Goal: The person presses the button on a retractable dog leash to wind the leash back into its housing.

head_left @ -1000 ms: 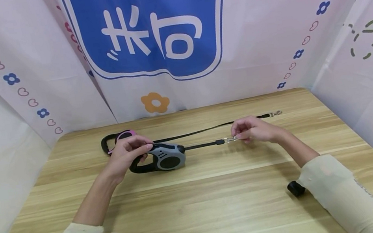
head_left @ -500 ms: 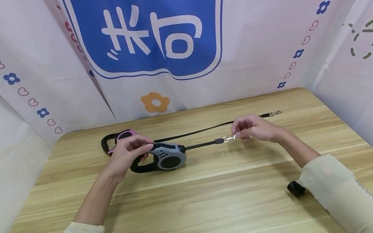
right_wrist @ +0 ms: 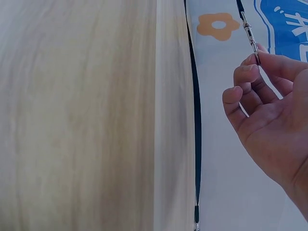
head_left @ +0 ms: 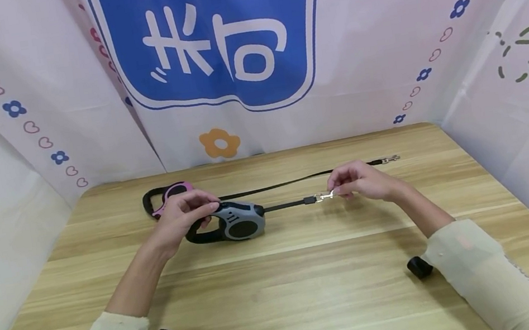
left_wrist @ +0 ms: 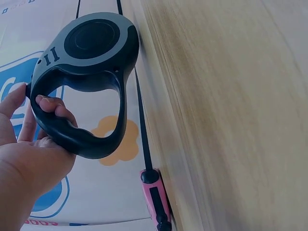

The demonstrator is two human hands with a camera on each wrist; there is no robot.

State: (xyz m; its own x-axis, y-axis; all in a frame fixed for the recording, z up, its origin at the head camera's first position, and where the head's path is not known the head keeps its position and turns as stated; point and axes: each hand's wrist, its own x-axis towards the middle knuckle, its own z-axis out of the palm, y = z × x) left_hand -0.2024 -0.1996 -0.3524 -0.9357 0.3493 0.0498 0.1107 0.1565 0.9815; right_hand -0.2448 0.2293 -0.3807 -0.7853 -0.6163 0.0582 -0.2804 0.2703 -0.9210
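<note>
A grey and black retractable dog leash (head_left: pixel 243 221) is held near the middle of the table. My left hand (head_left: pixel 180 222) grips its black handle, with fingertips curled through the loop in the left wrist view, where the leash body (left_wrist: pixel 91 41) points upward. A short black strap (head_left: pixel 286 205) runs out of the casing to the right and ends in a silver metal clip (head_left: pixel 326 196). The end of that clip is pinched between the thumb and fingertips of my right hand (head_left: pixel 360 182). The right wrist view shows the clip (right_wrist: pixel 249 34) at the fingertips, the other fingers loosely bent.
Behind lies a second retractable leash, pink and black (head_left: pixel 167 196), partly hidden by the left hand. Its black strap (head_left: pixel 273 187) stretches right across the wooden table (head_left: pixel 283 297) to a metal clip (head_left: pixel 389 159). A printed cloth (head_left: pixel 361 61) hangs at the back edge.
The grey leash has shifted very slightly to the right. The metal clip has turned a little in the right hand's fingers. Both hands keep their hold.
</note>
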